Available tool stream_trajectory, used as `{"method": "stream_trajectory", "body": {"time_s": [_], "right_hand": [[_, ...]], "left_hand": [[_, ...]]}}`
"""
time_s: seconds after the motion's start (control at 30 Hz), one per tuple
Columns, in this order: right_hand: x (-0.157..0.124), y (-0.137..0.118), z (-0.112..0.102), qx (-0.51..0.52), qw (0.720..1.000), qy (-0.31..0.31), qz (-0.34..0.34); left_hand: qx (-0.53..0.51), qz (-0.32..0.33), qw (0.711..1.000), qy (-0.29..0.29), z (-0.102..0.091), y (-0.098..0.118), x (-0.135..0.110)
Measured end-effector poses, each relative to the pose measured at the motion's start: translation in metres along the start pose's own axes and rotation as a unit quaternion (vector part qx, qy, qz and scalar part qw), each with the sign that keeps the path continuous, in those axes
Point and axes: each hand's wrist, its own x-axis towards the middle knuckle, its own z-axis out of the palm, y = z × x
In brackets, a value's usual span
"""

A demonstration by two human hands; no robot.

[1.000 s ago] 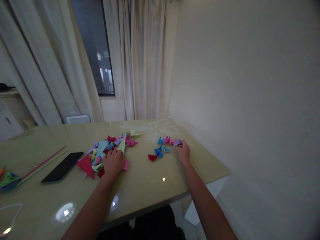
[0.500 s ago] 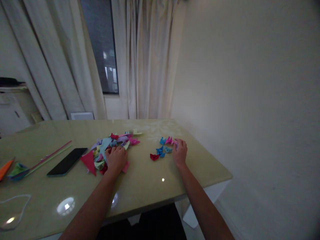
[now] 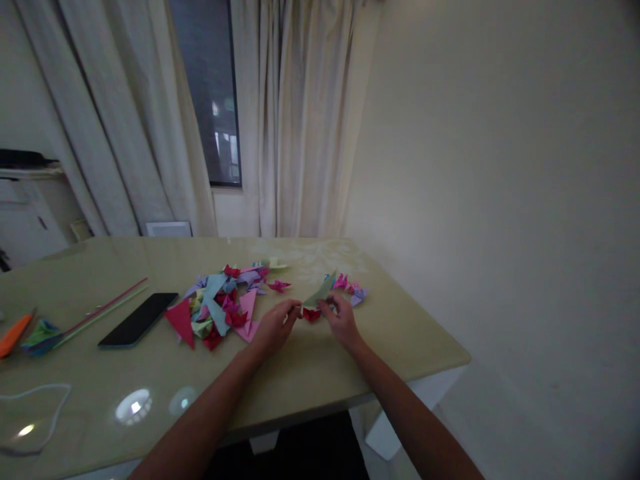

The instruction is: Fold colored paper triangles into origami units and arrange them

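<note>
A pale green folded paper piece [image 3: 320, 292] is held up between my two hands over the table. My left hand [image 3: 277, 325] pinches its left end, and the fingers of my right hand [image 3: 342, 318] close on its right side. Just beneath it lies a small red origami piece [image 3: 311, 315]. Behind my right hand sit small pink origami pieces [image 3: 342, 282] and a lilac one [image 3: 359, 295]; the blue ones there are mostly hidden. Left of my hands spreads a heap of colourful folded paper [image 3: 215, 303], with a magenta piece [image 3: 279, 286] at its right edge.
A black phone [image 3: 139, 320] lies left of the heap. Farther left are two thin sticks [image 3: 107, 310], a green-blue item [image 3: 43, 337], an orange pointed object [image 3: 16, 335] and a white cable [image 3: 55, 417]. The glossy table [image 3: 300, 393] ends near a wall on the right.
My left hand has left the heap and moved right with the pale green paper. My right hand has come left from the small pieces and taken hold of it too.
</note>
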Motion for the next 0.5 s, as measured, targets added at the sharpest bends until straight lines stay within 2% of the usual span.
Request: {"method": "stream_trajectory", "body": {"time_s": [0.07,0.13,0.2,0.23,0.3,0.4,0.5], "right_hand": [[-0.009,-0.005,-0.014,-0.024,0.999,0.047,-0.007],[-0.023,-0.010,-0.031,-0.082,0.994,0.071,-0.030],[-0.041,-0.016,-0.050,-0.151,0.984,0.070,-0.058],[-0.049,-0.018,-0.059,-0.175,0.980,0.061,-0.066],[-0.064,-0.024,-0.076,-0.198,0.977,0.029,-0.068],[-0.075,-0.033,-0.094,-0.203,0.977,-0.021,-0.054],[-0.074,-0.037,-0.103,-0.180,0.982,-0.050,-0.026]], "left_hand": [[0.139,-0.049,0.989,0.013,-0.009,-0.004,-0.001],[0.303,-0.114,0.946,0.037,-0.022,-0.011,-0.003],[0.414,-0.168,0.894,0.034,-0.034,-0.021,-0.007],[0.442,-0.184,0.877,0.023,-0.039,-0.026,-0.009],[0.462,-0.198,0.865,-0.003,-0.045,-0.035,-0.012],[0.459,-0.193,0.867,-0.024,-0.048,-0.042,-0.011],[0.454,-0.196,0.869,-0.026,-0.049,-0.044,-0.009]]}}
